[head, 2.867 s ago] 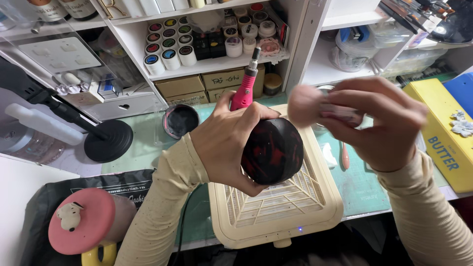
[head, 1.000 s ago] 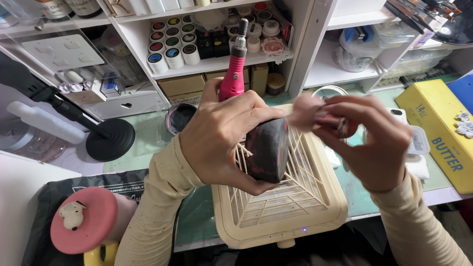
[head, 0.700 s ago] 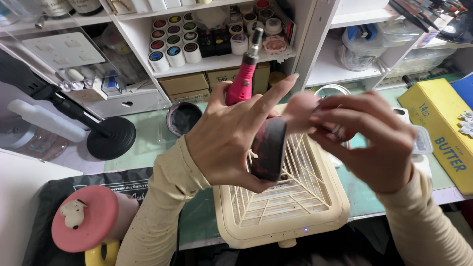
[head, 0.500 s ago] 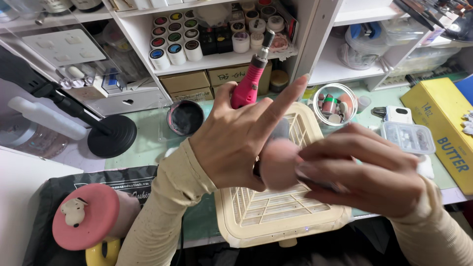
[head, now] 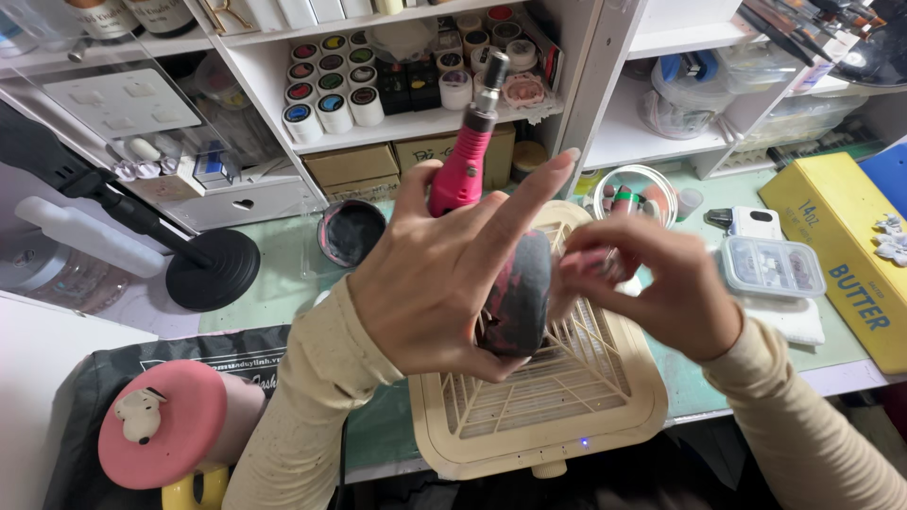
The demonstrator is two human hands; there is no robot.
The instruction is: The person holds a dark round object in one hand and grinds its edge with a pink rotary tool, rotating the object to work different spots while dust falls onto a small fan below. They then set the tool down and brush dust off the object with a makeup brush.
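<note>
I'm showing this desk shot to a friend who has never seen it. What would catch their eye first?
Most striking are the two hands in the middle: the left hand grips a round black object with red streaks and a bright pink rotary tool, while the right hand pinches something pinkish against it. Below them sits a cream slatted tray-like unit, and at the lower left a pink round cushion with a small white dog figure.

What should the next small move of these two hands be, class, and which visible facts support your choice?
Probably bring the pink pad in the right hand back against the dark, red-mottled round piece. The left hand holds that piece edge-on over the cream grille tray, along with the pink rotary tool, and the pad sits just beside its edge, so wiping seems to be underway.
</note>
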